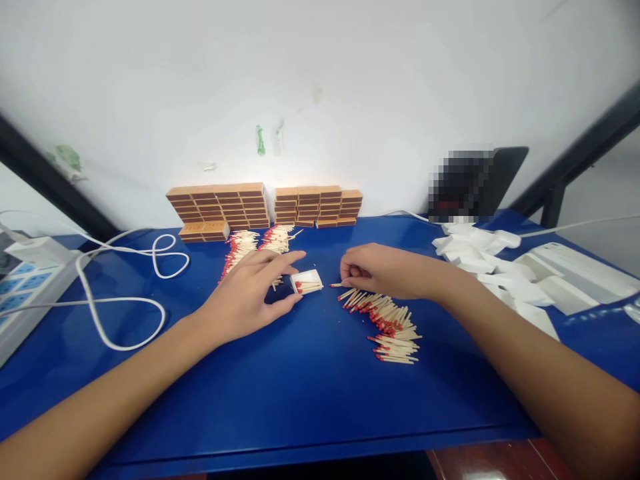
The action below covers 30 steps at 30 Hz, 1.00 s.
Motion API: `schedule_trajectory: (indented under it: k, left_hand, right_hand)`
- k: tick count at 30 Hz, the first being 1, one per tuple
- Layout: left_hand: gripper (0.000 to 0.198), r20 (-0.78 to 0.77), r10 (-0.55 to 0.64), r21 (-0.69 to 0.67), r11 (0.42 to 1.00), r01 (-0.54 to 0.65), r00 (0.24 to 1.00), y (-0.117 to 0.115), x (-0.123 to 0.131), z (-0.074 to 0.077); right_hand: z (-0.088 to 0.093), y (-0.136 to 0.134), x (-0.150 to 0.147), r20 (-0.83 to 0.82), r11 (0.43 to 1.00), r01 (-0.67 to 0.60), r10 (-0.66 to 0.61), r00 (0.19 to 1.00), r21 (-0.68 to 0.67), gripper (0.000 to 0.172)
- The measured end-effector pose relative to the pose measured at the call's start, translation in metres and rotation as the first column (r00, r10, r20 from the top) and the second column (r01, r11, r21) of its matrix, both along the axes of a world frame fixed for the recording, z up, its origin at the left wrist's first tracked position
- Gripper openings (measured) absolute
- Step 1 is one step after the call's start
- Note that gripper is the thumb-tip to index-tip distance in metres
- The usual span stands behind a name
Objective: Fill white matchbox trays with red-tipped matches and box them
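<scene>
A small white tray (307, 282) with a few red-headed matches in it lies on the blue table (280, 400). My left hand (253, 293) is at its left side, thumb and fingers spread around that end. To the right, my right hand (377, 270) has its fingers pinched on a match (336, 285), whose red head points left toward the tray. Under and in front of that hand a curved row of loose matches (390, 323) lies on the table. Behind my left hand are two more rows of matches (240, 247).
Stacked matchboxes (220, 207) stand along the wall, with a second stack (317, 205) beside them. White cables (120, 300) and a power strip (30, 287) are at the left. White paper pieces (475, 250) and a dark tablet-like object (503, 177) are at the right.
</scene>
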<state>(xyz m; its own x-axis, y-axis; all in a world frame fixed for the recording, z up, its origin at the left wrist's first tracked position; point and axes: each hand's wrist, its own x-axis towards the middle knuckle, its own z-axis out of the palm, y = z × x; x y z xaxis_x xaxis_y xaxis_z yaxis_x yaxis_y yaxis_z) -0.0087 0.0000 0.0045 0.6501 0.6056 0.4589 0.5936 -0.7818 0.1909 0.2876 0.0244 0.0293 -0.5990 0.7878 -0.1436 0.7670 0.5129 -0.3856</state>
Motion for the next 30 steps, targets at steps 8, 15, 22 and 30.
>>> schedule_trajectory:
  k: [8,15,22,30]
  left_hand:
    - [0.060,0.003,-0.005,0.001,1.000,0.005,1.000,0.000,0.000,-0.001]
    - [0.059,0.011,0.003,0.013,1.000,-0.003,1.000,0.000,0.001,0.000]
    - [0.061,0.008,-0.029,-0.003,1.000,0.029,1.000,0.001,0.001,0.000]
    - [0.058,0.014,-0.035,0.025,0.999,0.035,0.999,-0.002,0.004,0.002]
  right_hand:
    - [-0.002,-0.005,-0.006,-0.006,0.999,0.000,0.000,1.000,0.040,0.008]
    - [-0.004,-0.001,0.001,-0.059,0.990,0.002,0.007,0.998,0.144,0.018]
    - [-0.002,-0.018,-0.025,-0.271,0.963,0.056,0.018,0.963,0.263,0.012]
    - [-0.018,-0.023,-0.045,-0.198,0.941,0.052,0.016,0.980,0.334,0.006]
